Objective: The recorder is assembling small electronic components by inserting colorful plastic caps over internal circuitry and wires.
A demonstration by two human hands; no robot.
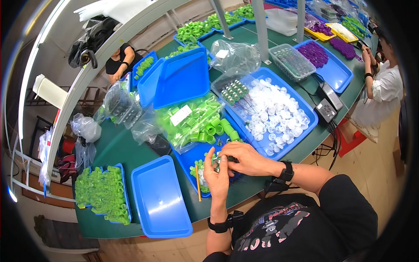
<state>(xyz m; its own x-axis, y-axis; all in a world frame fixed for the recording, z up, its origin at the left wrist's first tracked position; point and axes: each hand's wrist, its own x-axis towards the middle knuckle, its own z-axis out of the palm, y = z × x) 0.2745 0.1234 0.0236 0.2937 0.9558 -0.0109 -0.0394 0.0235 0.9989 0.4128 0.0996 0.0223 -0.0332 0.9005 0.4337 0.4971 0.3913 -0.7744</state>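
Note:
My left hand and my right hand meet above the near end of a blue tray. Both have their fingers pinched around a small dark and silvery part that I cannot make out, since the fingertips partly cover it. Under them lie small green and clear plastic pieces. A thin yellow stick leans across the tray's edge beside my left hand. Beyond my hands, a clear bag of green plastic cylinders rests on the same tray, with several loose green cylinders at its open side.
On the right, a blue tray holds clear round plastic pieces and a clear box of small wired parts. A bare blue tray and a tray of green pieces sit left. Black power adapters edge the table. Two people work nearby.

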